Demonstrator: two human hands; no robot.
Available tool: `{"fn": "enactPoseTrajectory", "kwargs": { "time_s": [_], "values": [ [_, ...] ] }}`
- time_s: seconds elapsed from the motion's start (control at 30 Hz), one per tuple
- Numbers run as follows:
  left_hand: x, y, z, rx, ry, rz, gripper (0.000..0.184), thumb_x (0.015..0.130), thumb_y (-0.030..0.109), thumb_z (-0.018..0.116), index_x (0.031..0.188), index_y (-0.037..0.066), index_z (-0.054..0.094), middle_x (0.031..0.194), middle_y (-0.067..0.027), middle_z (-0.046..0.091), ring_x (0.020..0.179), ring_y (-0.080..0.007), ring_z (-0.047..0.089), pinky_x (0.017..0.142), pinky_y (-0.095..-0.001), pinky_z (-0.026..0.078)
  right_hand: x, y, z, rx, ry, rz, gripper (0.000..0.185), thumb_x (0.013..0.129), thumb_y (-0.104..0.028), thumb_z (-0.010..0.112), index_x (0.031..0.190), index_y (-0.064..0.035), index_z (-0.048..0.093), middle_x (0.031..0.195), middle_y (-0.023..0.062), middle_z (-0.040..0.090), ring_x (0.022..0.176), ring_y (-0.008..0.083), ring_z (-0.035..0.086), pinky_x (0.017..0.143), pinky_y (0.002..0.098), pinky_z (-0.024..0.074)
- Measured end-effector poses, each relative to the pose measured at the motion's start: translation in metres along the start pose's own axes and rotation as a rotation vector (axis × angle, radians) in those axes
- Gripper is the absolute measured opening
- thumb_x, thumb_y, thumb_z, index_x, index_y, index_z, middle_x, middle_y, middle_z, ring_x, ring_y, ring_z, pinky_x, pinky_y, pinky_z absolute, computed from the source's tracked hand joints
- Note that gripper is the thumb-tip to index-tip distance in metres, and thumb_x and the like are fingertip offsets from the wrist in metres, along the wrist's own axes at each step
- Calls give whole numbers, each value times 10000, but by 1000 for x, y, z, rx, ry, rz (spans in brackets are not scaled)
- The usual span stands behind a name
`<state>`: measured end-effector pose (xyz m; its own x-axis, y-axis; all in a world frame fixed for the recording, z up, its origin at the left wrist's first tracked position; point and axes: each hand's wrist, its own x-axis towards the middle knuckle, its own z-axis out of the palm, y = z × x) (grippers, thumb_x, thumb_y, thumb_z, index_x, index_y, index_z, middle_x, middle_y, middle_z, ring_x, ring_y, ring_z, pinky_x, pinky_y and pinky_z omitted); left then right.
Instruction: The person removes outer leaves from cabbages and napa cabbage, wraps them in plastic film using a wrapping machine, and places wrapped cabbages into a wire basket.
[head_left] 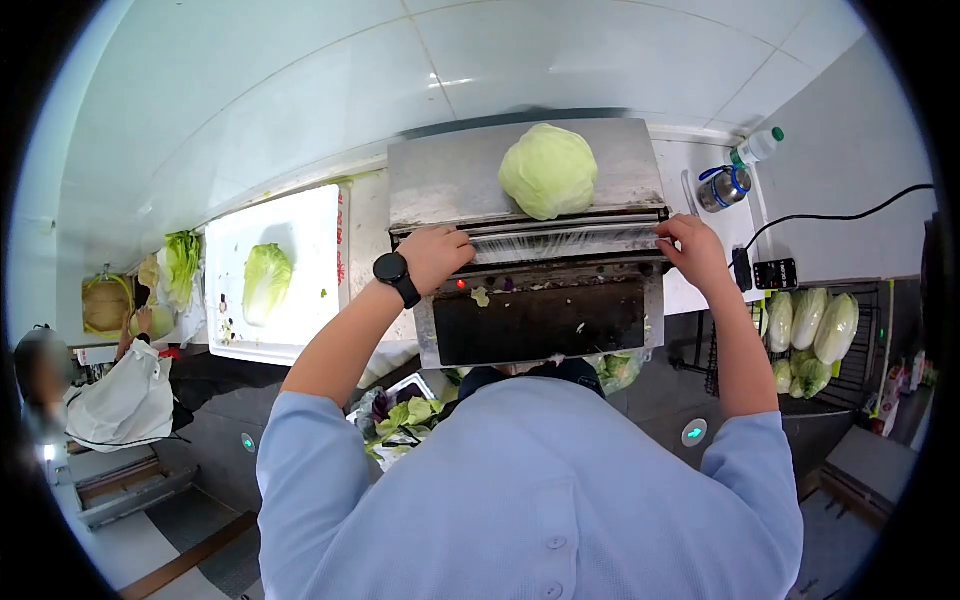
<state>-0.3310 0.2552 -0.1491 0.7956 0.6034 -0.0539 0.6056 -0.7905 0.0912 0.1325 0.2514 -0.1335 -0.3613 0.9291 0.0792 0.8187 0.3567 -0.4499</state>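
Note:
A sheet of clear cling film [565,243] stretches across the slot of the metal wrapping machine [440,190] in front of me. At its left end, my left hand [432,257], with a black watch on the wrist, has its fingers closed on the film's edge. My right hand [692,248] pinches the opposite end between thumb and fingers. Behind the film, a round pale-green cabbage [548,172] rests on the machine's steel top. Nearer to me is the dark hot plate [540,322], with leaf scraps along its upper edge and a red light at its left.
Left of the machine, a white tray [222,270] holds a napa cabbage [267,283]. Wrapped cabbages [835,328] lie on a rack at right, near a phone [775,274], a steel flask [724,188] and a bottle [757,147]. Another person [125,395] works at far left.

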Motion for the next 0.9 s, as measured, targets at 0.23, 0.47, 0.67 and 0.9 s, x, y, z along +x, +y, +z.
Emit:
{"fn": "enactPoseTrajectory", "kwargs": {
  "time_s": [0.23, 0.47, 0.67, 0.9],
  "values": [
    [14, 5, -6, 124, -110, 74, 90, 823, 132, 619, 895, 106, 666, 947, -43, 665, 998, -249, 653, 881, -377, 529, -8, 2, -2, -84, -7, -44, 155, 816, -119, 743, 961, -81, 702, 897, 84, 683, 900, 301, 655, 784, 429, 530],
    [23, 4, 3, 54, -8, 69, 45, 807, 134, 637, 819, 95, 654, 888, -55, 657, 941, -258, 656, 815, -384, 544, -10, 12, -4, -163, -22, -71, 160, 815, -117, 727, 971, -89, 703, 916, 65, 682, 924, 281, 659, 796, 421, 539],
    [14, 3, 0, -124, 130, -91, 82, 768, 107, 687, 825, 86, 631, 868, -68, 634, 869, -292, 643, 759, -407, 554, -7, 22, 6, -200, -105, -87, 158, 811, -118, 723, 969, -108, 721, 936, 44, 680, 979, 264, 658, 839, 406, 540],
    [8, 2, 9, -328, 212, -247, 130, 771, 64, 693, 874, 60, 614, 888, -79, 617, 847, -314, 639, 711, -409, 531, 13, 26, 11, -242, -199, -138, 143, 814, -126, 717, 951, -89, 734, 899, 70, 665, 941, 290, 658, 808, 419, 538]
  ]
}}
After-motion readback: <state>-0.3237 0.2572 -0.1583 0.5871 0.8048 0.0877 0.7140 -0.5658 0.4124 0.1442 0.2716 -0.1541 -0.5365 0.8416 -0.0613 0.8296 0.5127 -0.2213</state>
